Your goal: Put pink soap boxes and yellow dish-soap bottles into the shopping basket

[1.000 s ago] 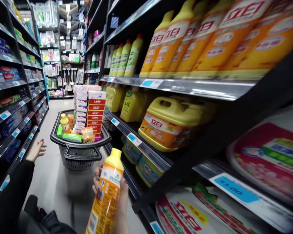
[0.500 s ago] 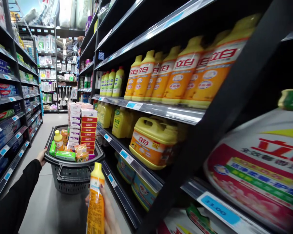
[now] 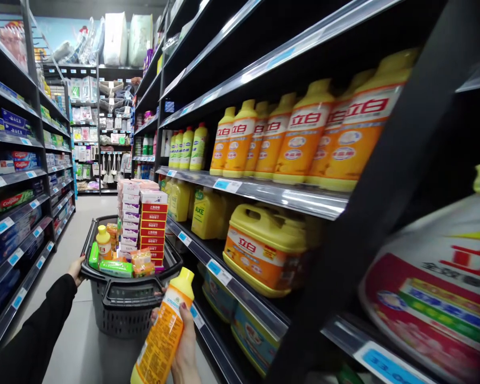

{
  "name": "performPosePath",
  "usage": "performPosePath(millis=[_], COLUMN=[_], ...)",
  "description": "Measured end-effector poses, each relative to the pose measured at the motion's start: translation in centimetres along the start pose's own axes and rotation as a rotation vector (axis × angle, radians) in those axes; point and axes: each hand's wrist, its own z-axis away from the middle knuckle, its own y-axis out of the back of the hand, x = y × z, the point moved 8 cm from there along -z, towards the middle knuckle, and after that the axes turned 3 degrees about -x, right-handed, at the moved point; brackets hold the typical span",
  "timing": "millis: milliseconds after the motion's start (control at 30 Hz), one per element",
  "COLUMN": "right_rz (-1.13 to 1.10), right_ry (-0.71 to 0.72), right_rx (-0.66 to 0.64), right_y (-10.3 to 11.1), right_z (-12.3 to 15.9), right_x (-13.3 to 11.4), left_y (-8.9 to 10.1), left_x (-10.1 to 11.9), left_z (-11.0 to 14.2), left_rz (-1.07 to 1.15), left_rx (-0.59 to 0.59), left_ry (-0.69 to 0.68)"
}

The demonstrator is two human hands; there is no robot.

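Observation:
My right hand (image 3: 187,336) is wrapped round an orange dish soap bottle (image 3: 162,333) with a yellow cap, its back label facing me. The bottle leans with its cap up and to the right, in front of the black shopping basket (image 3: 124,320). At the basket's left rim, my left hand (image 3: 77,270) grips the edge, its fingers partly hidden. Inside the basket stand tall stacks of soap boxes (image 3: 152,232). Beside them are another yellow-capped bottle (image 3: 103,242), a green packet (image 3: 116,268) and orange packs (image 3: 142,262).
On the right, a shelf holds a row of orange dish soap bottles (image 3: 304,136). Below are a large yellow jug (image 3: 264,245) and a shelf edge (image 3: 248,298) close to the basket. Toothpaste boxes (image 3: 24,160) line the left shelves. The grey floor (image 3: 72,325) runs down the aisle.
The bottle in my right hand has gone from nearly upright to tilted, its cap moving right. The view has shifted, so the basket and shelves appear lower and slightly further right. My left hand stays on the rim.

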Motion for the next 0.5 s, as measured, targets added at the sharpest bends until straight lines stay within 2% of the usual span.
performPosePath(millis=[267,500], right_rz=[-0.056,-0.036], right_ry=[-0.056,-0.088], right_rx=[0.058,0.085], right_y=[1.0,2.9], right_z=[-0.4,-0.5], right_x=[-1.0,-1.7], left_y=[0.2,0.4], left_x=[-0.5,-1.2], left_z=[0.3,1.7], left_rz=[-0.044,-0.043], left_rx=[0.030,0.067], left_ry=[-0.026,-0.066])
